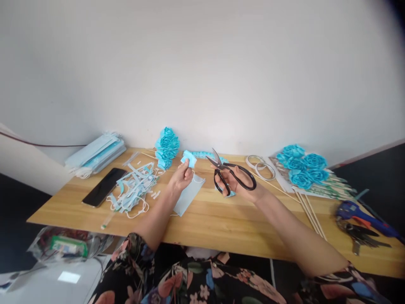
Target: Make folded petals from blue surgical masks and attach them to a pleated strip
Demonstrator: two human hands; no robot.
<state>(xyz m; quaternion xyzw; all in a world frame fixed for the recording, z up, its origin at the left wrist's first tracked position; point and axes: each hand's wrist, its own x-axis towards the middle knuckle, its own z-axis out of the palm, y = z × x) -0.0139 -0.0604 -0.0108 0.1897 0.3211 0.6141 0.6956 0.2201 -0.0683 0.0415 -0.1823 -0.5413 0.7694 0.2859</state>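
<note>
Between the thumb and fingers of my left hand is a small piece of light blue mask fabric, raised above the table. My right hand grips black-handled scissors, their blades apart and pointing up and left. The blades are to the right of the fabric and do not touch it. A whole blue face mask lies flat below my left hand. Partly hidden under my right hand is another bit of blue fabric. A row of blue pieces lies behind the hands.
Mask scraps and ear loops lie left, beside a phone and stacked masks. Blue fabric roses stand at the back; more roses lie right. Tape rolls, sticks and a blue glue gun are also right.
</note>
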